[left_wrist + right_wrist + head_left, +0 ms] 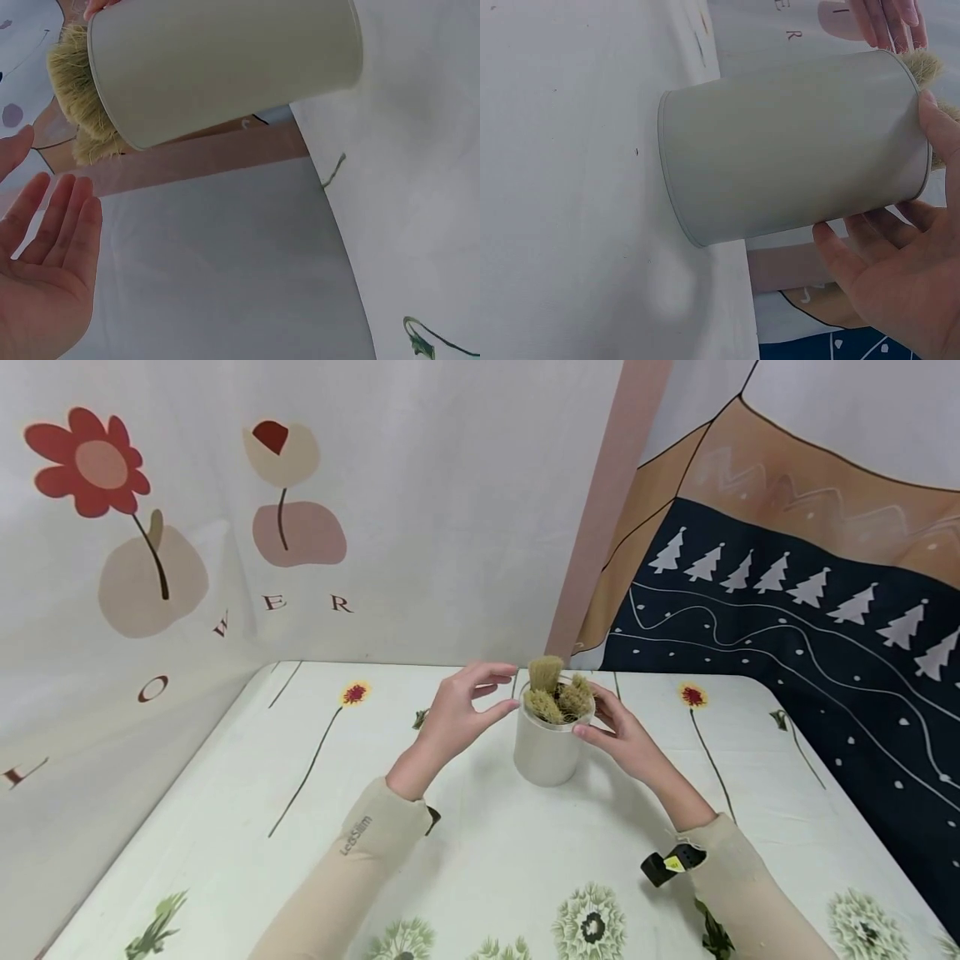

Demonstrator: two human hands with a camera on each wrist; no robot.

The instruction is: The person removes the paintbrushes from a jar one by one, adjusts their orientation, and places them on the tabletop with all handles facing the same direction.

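A white cylindrical pot [546, 753] stands upright on the table in the head view, toward the far edge. Bushy yellow-green dried plant heads [558, 697] poke out above its rim. My right hand [628, 739] holds the pot at its upper right, thumb at the rim and fingers along the side, as the right wrist view of the pot [795, 146] also shows. To the left of the pot, my left hand [468, 703] is apart from it, fingers extended and thumb spread. In the left wrist view the left palm [46, 292] holds nothing.
The white tablecloth [480, 852] carries printed flowers and stems. Behind the table hangs a pale cloth [435, 510] with flower prints and letters. A dark cloth with white trees [795, 602] hangs at the right. A black strap device [673, 863] sits at the right wrist.
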